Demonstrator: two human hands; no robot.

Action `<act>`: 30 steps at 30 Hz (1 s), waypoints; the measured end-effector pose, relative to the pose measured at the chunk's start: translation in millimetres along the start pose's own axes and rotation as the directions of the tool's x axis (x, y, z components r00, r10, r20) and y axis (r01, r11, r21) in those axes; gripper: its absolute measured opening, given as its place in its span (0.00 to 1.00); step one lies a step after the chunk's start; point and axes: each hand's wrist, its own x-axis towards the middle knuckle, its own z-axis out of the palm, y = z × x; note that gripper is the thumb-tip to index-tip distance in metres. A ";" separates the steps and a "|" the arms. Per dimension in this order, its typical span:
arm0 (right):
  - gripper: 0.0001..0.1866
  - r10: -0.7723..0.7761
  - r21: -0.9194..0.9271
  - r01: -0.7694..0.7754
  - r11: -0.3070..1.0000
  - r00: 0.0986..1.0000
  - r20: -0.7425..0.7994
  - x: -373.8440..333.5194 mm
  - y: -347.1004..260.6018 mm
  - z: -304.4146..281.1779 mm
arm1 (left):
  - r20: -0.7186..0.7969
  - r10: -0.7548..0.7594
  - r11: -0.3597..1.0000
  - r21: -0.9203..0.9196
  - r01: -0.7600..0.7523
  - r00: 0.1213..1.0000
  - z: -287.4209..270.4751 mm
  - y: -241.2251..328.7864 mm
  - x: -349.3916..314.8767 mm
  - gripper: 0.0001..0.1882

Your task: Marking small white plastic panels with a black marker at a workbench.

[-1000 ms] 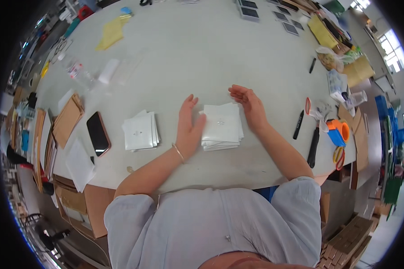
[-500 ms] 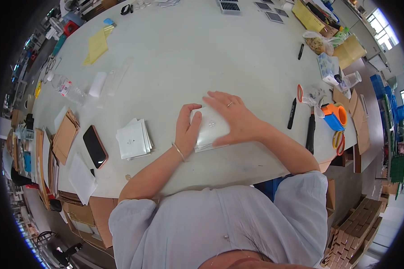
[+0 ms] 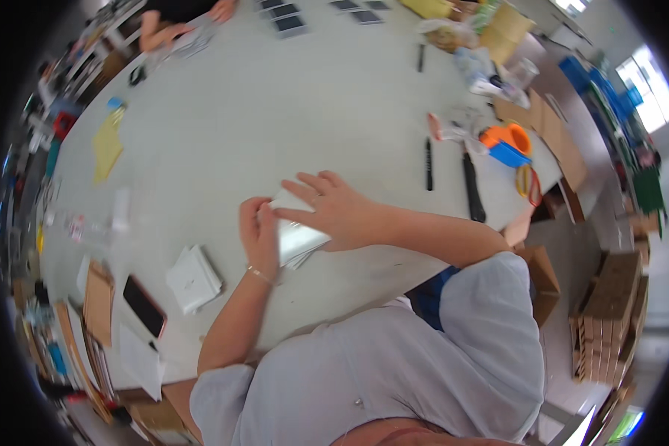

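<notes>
Between my hands on the table lies a stack of thin white square sheets (image 3: 297, 236), its edges slightly fanned at the near side. My left hand (image 3: 260, 234), a bracelet at its wrist, is closed along the stack's left edge. Over the far right part of the stack reaches my right hand (image 3: 342, 212), fingers stretched and spread, thumb across the top sheet. It partly hides the sheets. A second stack of white squares (image 3: 192, 281) rests to the left, touched by neither hand.
Left of that stack are a phone (image 3: 145, 305) and brown cardboard pieces (image 3: 98, 301). A black marker (image 3: 429, 165), a black-handled tool (image 3: 473, 189), an orange-and-blue tape dispenser (image 3: 507, 143) and scissors (image 3: 527, 182) lie right. Another person's hand (image 3: 172, 33) handles sheets at the far left.
The whole view has turned, and another person's hands now show at the far left. My right fingers have come down across the stack, which now sits tilted between my hands.
</notes>
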 end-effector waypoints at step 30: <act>0.17 0.452 0.835 0.006 0.551 0.838 -0.305 -3.9 74.0 52.6 | 0.508 0.033 0.493 0.741 -0.457 0.861 2.7 75.8 -22.8 0.50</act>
